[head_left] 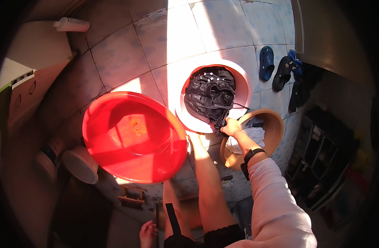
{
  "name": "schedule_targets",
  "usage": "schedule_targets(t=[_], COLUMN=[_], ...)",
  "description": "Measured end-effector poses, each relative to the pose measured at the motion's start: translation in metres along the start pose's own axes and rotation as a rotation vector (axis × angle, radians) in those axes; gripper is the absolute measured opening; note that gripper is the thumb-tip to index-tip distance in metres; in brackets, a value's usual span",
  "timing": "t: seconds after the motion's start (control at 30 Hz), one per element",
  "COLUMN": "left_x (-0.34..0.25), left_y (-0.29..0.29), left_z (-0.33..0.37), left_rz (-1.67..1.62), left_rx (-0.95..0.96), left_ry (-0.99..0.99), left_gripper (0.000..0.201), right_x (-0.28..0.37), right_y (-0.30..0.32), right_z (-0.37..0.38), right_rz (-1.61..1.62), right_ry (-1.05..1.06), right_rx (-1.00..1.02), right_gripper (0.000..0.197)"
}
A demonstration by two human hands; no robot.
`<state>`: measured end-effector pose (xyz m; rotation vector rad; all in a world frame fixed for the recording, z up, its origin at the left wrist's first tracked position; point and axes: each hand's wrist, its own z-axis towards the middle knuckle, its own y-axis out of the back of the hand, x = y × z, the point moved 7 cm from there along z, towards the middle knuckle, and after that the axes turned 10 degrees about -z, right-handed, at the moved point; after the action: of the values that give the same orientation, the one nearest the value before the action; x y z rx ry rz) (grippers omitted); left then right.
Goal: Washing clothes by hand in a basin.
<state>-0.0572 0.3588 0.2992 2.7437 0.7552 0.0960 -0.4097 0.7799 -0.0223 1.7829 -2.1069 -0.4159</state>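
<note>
R hand (230, 126): fingers narrowed on gathered lower end of a black, glossy, crumpled fabric item (210, 97); black wristband (252, 154) at wrist, white sleeve (266, 190) above.
L hand (148, 234): low, nr bottom edge, well apart from basins; fingers loosely curled, partly cut off; can't tell if it holds anything.
Floor: pale tile floor (115, 49) w/ bluish mottling, dark joints; bright sun strips run top to bottom, rest in shade.
L side: large red oval plastic basin (96, 118), orange patch on its bottom; pale round basin (80, 166) in shadow just beyond; white cylindrical bottle (72, 25) at upper L.
R side: blue perforated clog (266, 62) and black perforated clog (283, 73) on tiles; dark objects below, too dim to name.
Nr R forearm: tan round basin (276, 124) w/ white crumpled cloth (254, 135), partly hidden by arm.
Legs: bare legs (211, 182) approx. centre, btwn red & tan basins.
Black item, position: mostly inside pink-white round basin (244, 82), lower end drawn over near rim.
Black item, look: bunched, deep folds, shiny highlights; white dots along upper part; thin dark cord trails R.
</note>
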Motion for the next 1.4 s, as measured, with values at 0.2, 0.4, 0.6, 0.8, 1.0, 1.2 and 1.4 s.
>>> schedule_targets(t=[0.2, 0.4, 0.6, 0.8, 1.0, 1.2, 1.4], left_x=[-0.016, -0.041, -0.035, 0.005, 0.066, 0.134, 0.231], left_y=[0.01, 0.013, 0.031, 0.112, 0.253, 0.38, 0.46], left_z=[-0.036, -0.065, -0.072, -0.05, -0.008, 0.004, 0.02], left_rz=[0.019, -0.063, -0.086, -0.098, -0.16, -0.245, -0.371], left_rx=[0.05, 0.069, 0.136, 0.138, 0.07, -0.087, -0.233], left_ry=[-0.107, -0.219, -0.326, -0.389, -0.485, -0.353, -0.222], left_gripper=[0.024, 0.024, 0.026, 0.025, 0.026, 0.027, 0.026], right_x=[0.04, 0.067, 0.059, 0.049, 0.105, 0.104, 0.207], right_y=[0.118, 0.206, 0.19, 0.091, -0.008, -0.108, -0.08], right_z=[-0.133, -0.245, -0.242, -0.262, -0.385, -0.458, -0.511], right_rz=[0.724, 1.051, 0.352, 0.062, 0.369, -0.074, -0.031], right_ry=[0.261, 0.284, 0.305, 0.004, 0.159, 0.252, 0.389], right_rx=[-0.052, -0.091, -0.437, -0.368, -0.21, -0.137, -0.164], right_gripper=[0.041, 0.052, 0.049, 0.053, 0.036, 0.037, 0.036])
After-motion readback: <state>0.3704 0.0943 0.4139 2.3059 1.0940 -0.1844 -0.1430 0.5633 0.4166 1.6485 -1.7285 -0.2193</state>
